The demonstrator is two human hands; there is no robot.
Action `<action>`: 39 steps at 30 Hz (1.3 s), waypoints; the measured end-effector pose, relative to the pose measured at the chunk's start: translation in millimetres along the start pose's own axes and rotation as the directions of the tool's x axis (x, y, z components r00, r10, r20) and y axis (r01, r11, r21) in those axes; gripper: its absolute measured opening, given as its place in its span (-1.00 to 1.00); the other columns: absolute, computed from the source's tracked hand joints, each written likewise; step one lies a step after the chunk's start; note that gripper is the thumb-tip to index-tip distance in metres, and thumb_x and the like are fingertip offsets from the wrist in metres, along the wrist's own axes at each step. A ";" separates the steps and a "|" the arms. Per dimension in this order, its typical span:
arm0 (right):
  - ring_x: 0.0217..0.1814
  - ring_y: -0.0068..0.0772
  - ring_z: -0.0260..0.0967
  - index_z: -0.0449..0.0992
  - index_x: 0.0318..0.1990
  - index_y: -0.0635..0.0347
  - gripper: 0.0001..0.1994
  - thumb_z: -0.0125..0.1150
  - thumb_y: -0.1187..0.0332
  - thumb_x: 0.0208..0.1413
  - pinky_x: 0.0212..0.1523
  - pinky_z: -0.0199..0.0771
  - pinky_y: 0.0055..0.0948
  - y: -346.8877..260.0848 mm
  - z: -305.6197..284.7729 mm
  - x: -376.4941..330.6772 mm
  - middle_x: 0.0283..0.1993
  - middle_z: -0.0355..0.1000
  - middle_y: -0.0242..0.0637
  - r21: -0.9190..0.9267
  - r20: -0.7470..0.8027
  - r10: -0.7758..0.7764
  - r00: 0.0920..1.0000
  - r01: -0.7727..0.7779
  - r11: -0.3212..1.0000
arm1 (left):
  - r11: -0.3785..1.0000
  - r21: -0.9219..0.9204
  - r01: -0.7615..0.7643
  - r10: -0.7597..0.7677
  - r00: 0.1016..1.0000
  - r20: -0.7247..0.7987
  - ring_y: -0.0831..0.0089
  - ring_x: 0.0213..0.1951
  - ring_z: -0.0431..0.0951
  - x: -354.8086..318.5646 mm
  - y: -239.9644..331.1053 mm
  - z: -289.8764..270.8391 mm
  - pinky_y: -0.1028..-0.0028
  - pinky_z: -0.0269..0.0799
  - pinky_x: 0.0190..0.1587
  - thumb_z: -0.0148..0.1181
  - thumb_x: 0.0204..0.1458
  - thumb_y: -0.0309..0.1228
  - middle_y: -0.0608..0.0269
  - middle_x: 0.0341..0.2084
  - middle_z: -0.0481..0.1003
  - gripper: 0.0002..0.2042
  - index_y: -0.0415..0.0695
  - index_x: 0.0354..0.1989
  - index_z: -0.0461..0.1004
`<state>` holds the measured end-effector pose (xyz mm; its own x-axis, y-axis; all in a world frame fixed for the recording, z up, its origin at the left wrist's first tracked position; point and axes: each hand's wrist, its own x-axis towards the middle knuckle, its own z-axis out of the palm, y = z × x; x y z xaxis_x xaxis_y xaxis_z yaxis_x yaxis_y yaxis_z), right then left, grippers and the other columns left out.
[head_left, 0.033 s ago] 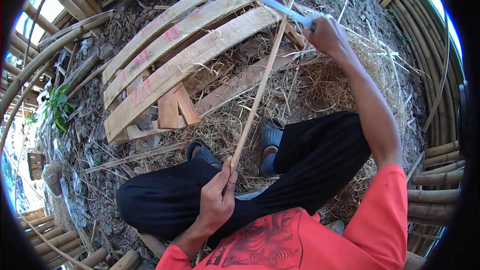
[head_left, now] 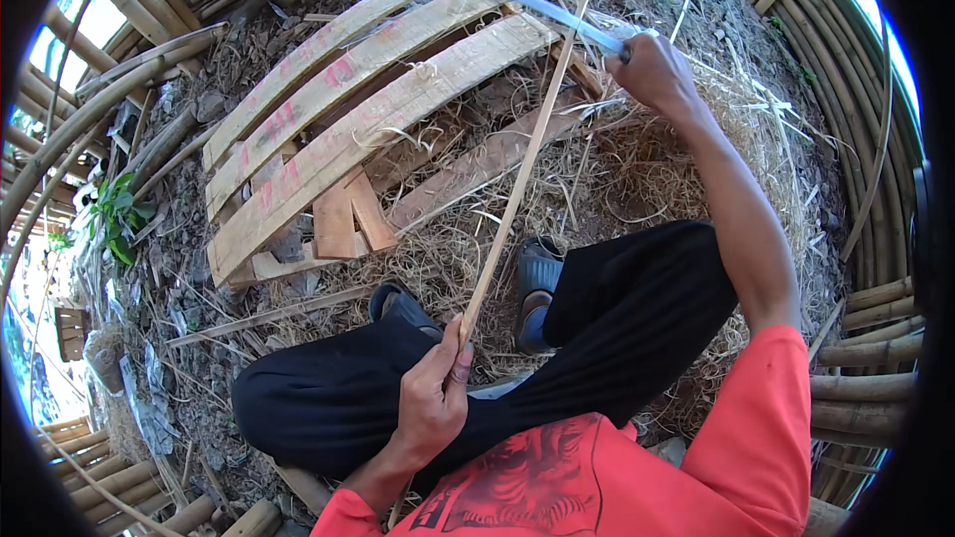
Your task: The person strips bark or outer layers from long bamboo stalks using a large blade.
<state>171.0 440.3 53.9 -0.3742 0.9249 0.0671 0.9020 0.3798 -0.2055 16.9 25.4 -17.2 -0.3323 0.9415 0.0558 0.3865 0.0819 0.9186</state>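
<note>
My left hand (head_left: 434, 393) is closed round the lower part of a long, thin bamboo strip (head_left: 525, 171), just in front of my lap. From there the strip slants up and away to the right, past the top of the picture. Far out on the right, my right hand (head_left: 652, 72) grips a knife by its dark handle. The knife's long pale blade (head_left: 557, 14) points left and lies across the strip, against it or very close to it; its tip is blurred. My right arm is stretched out, while the left is bent near my body.
A slatted wooden pallet (head_left: 383, 104) lies ahead on the left, near the blade tip. Curly shavings (head_left: 667, 164) cover the ground around my sandalled feet. Bamboo railings (head_left: 851, 89) curve round both sides. A green plant (head_left: 117, 214) grows at the left.
</note>
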 end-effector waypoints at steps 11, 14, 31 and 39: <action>-0.57 -0.29 0.47 0.63 -0.46 0.20 -0.72 0.16 0.18 0.02 -0.39 0.52 -0.25 54.7 5.2 20.8 -0.61 0.50 -0.19 0.011 -0.129 -0.077 0.989 0.079 0.997 | 1.000 0.007 -0.006 0.006 0.998 0.059 0.43 -0.49 0.46 -3.8 10.3 1.3 0.49 0.43 -0.38 0.09 0.22 -0.58 0.02 -0.41 0.51 -0.59 -0.32 0.26 0.32; -0.45 -0.25 0.52 0.64 -0.38 0.21 -0.69 0.16 0.13 0.05 -0.31 0.54 -0.23 64.0 -2.1 30.4 -0.48 0.55 -0.12 -0.051 -0.074 0.099 0.992 -0.103 0.993 | 1.000 0.011 -0.011 0.010 0.997 0.077 0.45 -0.48 0.47 -5.4 6.6 2.5 0.50 0.44 -0.37 0.08 0.22 -0.58 0.01 -0.41 0.51 -0.59 -0.33 0.26 0.32; -0.51 -0.30 0.51 0.64 -0.37 0.25 -0.73 0.14 0.23 0.07 -0.45 0.53 -0.29 75.4 16.9 37.5 -0.54 0.53 -0.19 -0.043 -0.092 -0.036 0.995 0.032 0.999 | 0.996 -0.004 0.084 -0.083 0.993 0.086 0.45 -0.34 0.57 -5.9 6.5 7.1 0.52 0.47 -0.28 0.08 0.24 -0.55 -0.04 -0.28 0.58 -0.61 -0.36 0.24 0.33; -0.20 -0.07 0.59 0.62 -0.15 0.32 -0.55 0.17 0.04 0.08 -0.12 0.55 -0.17 107.9 15.7 48.8 -0.22 0.59 0.02 0.078 0.023 0.207 0.978 -0.208 0.975 | 0.999 -0.025 0.042 -0.040 0.995 0.088 0.52 -0.43 0.50 -3.5 6.7 10.0 0.52 0.45 -0.35 0.11 0.24 -0.53 0.00 -0.32 0.58 -0.62 -0.35 0.22 0.36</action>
<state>246.7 526.1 19.6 -0.1847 0.9828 0.0007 0.9403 0.1769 -0.2908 29.3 25.9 -15.1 -0.2709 0.9625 -0.0155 0.3504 0.1136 0.9297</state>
